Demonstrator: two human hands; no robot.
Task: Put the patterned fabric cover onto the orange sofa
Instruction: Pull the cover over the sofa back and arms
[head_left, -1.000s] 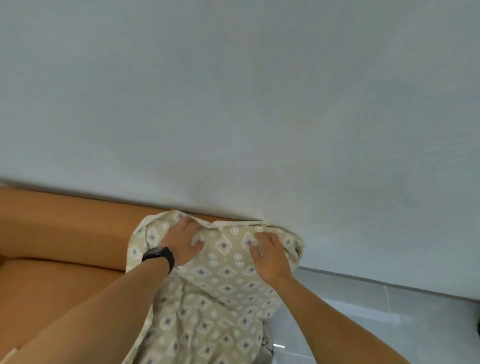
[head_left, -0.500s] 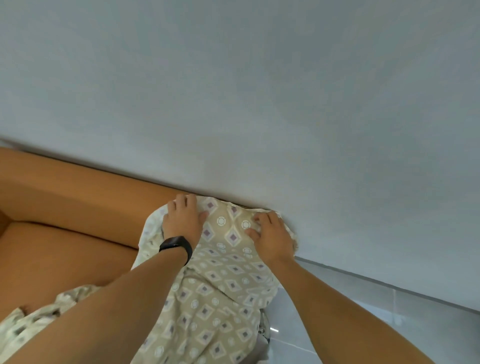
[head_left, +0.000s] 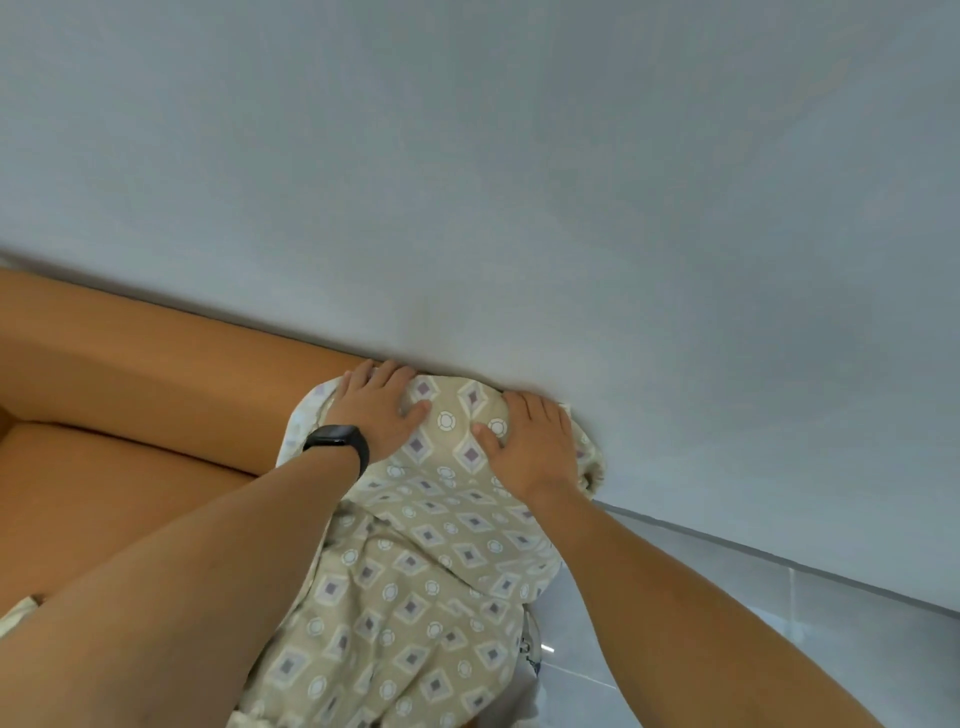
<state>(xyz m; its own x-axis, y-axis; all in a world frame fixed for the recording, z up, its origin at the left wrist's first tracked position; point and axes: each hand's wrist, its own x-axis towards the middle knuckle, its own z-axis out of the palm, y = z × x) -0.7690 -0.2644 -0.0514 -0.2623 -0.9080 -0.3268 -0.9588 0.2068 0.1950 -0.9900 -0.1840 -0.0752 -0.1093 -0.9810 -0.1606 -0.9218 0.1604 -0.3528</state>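
Note:
The orange sofa (head_left: 130, 374) stands against the wall, its backrest running from the left to the middle. The beige patterned fabric cover (head_left: 441, 571) with diamonds and circles is draped over the sofa's right end and hangs down toward me. My left hand (head_left: 379, 410), with a black wristband, lies on the cover at the backrest top, fingers reaching the wall edge. My right hand (head_left: 530, 441) presses the cover on the right corner, fingers curled over its top. Both hands hold the cloth against the sofa. The sofa's end under the cloth is hidden.
A plain grey-white wall (head_left: 519, 182) sits directly behind the sofa, touching the backrest. Grey tiled floor (head_left: 727, 597) shows to the right of the sofa. Another bit of the cover (head_left: 15, 616) lies on the seat at the lower left.
Both hands have slid the cover's edge farther up over the backrest corner toward the wall, and their fingers have spread flatter on the cloth.

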